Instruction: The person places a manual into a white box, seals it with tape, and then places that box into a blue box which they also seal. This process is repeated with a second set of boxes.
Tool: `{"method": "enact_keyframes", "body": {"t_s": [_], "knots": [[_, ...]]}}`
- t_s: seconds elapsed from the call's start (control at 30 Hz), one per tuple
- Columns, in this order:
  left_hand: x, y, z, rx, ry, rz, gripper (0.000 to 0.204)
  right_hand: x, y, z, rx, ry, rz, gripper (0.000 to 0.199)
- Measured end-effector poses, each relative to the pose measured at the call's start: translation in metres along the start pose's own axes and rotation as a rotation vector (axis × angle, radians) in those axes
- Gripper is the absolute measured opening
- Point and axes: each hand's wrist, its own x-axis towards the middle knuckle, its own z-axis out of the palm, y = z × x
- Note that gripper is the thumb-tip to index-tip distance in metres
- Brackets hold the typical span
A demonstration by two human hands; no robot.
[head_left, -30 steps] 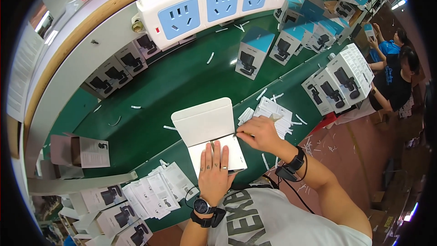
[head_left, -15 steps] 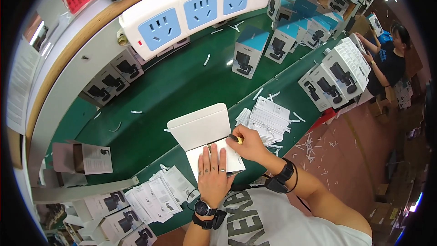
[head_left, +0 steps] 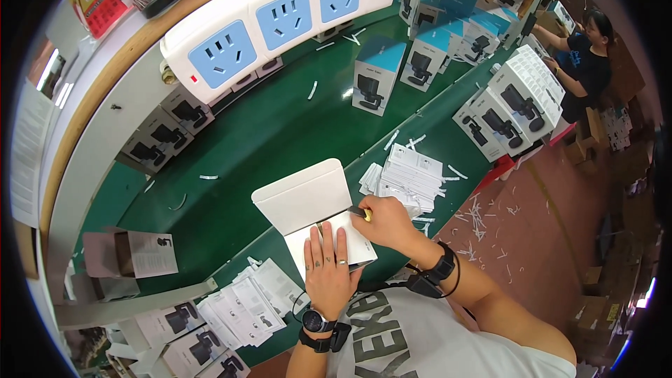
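A white box (head_left: 318,213) with its lid raised lay at lower centre of the frame on the green belt (head_left: 266,133). The left hand (head_left: 327,266) was laid flat on the box, fingers extended and slightly spread. The right hand (head_left: 385,220) was closed around a small yellow-tipped tool (head_left: 360,213) at the box's right edge. A leaflet stack (head_left: 409,178) was seen just right of it.

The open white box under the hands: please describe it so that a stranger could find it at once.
Start from the green belt and follow it to its near edge, in front of the person. There the open white box lies, with the left hand flat on it and the right hand at its edge. Unlike the printed boxes around, it is plain white with its lid raised.
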Motion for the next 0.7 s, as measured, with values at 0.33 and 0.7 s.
{"method": "enact_keyframes", "body": {"t_s": [0.33, 0.7], "knots": [[-0.005, 0.0, 0.002, -0.069, 0.086, -0.01, 0.085, -0.118, 0.139, -0.066, -0.414, -0.532, 0.214, 0.031], [-0.006, 0.017, -0.024, 0.034, -0.082, 0.038, 0.078, -0.004, -0.02, -0.019, 0.765, 0.244, -0.036, 0.023]]}}
